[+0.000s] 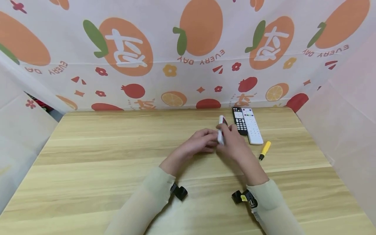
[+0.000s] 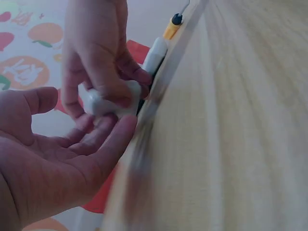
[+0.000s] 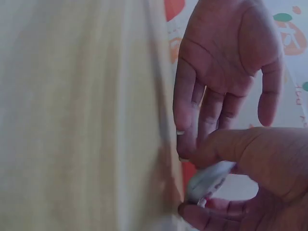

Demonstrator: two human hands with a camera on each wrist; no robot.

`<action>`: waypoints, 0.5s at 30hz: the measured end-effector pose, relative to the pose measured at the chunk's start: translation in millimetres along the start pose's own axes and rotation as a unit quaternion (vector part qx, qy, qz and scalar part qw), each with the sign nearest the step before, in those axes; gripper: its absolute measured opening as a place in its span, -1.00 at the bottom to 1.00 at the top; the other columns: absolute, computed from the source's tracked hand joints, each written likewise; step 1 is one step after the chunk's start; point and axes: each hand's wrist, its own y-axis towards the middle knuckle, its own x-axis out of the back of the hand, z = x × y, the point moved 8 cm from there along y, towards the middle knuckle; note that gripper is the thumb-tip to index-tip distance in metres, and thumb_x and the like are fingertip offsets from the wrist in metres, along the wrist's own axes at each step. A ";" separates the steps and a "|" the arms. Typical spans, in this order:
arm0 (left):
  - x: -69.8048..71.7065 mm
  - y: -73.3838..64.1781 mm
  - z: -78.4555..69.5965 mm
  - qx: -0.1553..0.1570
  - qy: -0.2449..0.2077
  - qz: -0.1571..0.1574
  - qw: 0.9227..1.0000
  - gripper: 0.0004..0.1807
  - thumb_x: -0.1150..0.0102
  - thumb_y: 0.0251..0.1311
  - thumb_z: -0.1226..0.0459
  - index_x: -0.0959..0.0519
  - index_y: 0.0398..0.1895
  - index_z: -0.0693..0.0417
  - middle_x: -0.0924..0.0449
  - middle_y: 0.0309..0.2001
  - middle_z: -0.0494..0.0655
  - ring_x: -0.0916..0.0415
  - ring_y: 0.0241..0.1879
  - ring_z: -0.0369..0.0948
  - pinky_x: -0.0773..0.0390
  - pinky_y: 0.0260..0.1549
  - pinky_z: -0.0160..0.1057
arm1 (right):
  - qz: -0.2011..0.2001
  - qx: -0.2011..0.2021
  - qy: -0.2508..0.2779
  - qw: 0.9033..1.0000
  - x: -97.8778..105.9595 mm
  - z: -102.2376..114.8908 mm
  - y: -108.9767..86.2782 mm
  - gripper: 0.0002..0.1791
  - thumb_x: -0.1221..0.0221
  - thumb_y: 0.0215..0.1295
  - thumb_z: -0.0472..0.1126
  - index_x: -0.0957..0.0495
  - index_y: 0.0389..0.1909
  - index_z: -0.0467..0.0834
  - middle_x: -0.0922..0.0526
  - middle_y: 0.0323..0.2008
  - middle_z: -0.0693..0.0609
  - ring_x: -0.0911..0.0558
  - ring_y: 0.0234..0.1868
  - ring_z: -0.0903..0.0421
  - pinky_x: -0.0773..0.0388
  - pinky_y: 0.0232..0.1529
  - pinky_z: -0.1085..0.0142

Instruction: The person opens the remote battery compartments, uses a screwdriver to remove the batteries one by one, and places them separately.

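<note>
My right hand (image 1: 235, 143) grips a small white remote control (image 1: 220, 137) between thumb and fingers, tilted up on its edge above the wooden table. In the right wrist view small buttons show on the face of the white remote (image 3: 211, 180). The left hand (image 1: 201, 141) lies just to its left, palm turned toward it, fingers loosely extended. In the left wrist view the left fingertips (image 2: 126, 126) are right at the lower side of the remote, and the right hand (image 2: 98, 53) covers much of it.
Right of the hands, a black remote (image 1: 240, 122) and a longer white remote (image 1: 253, 127) lie side by side near the table's back edge. A screwdriver with a yellow handle (image 1: 265, 148) lies in front of them. A fruit-patterned cloth (image 1: 152, 85) hangs behind the table (image 1: 97, 156).
</note>
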 end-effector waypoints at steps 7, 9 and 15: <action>5.9 -16.6 -40.7 -0.147 0.213 -0.038 0.965 -0.56 -0.08 0.44 0.15 -0.42 0.31 0.08 -0.48 0.25 0.04 -0.49 0.18 0.04 -0.57 0.03 0.03 | -0.052 0.029 0.089 0.994 25.8 2.8 -5.4 -0.47 -0.13 0.27 -0.25 -0.39 0.28 -0.01 -0.58 0.00 -0.10 -0.54 -0.23 -0.03 -0.50 -0.23 0.07; 10.5 -29.9 -60.7 -0.210 0.341 -0.078 0.913 -0.52 -0.14 0.40 0.11 -0.42 0.32 0.03 -0.48 0.25 -0.01 -0.49 0.16 -0.03 -0.57 0.02 -0.01 | -0.066 0.040 0.126 0.989 34.1 5.0 -8.7 -0.49 -0.09 0.25 -0.26 -0.43 0.25 0.01 -0.62 -0.18 -0.08 -0.50 -0.39 0.00 -0.46 -0.38 0.15; 10.3 -74.7 -106.2 -0.387 0.536 -0.147 0.735 -0.47 -0.33 0.23 0.01 -0.52 0.22 -0.01 -0.49 0.21 -0.03 -0.38 0.22 -0.04 -0.48 0.16 -0.02 | -0.083 0.081 0.285 0.952 59.3 19.1 -21.9 -0.49 0.01 0.21 -0.38 -0.50 0.18 0.01 -0.63 -0.15 -0.08 -0.62 -0.42 -0.04 -0.56 -0.47 0.27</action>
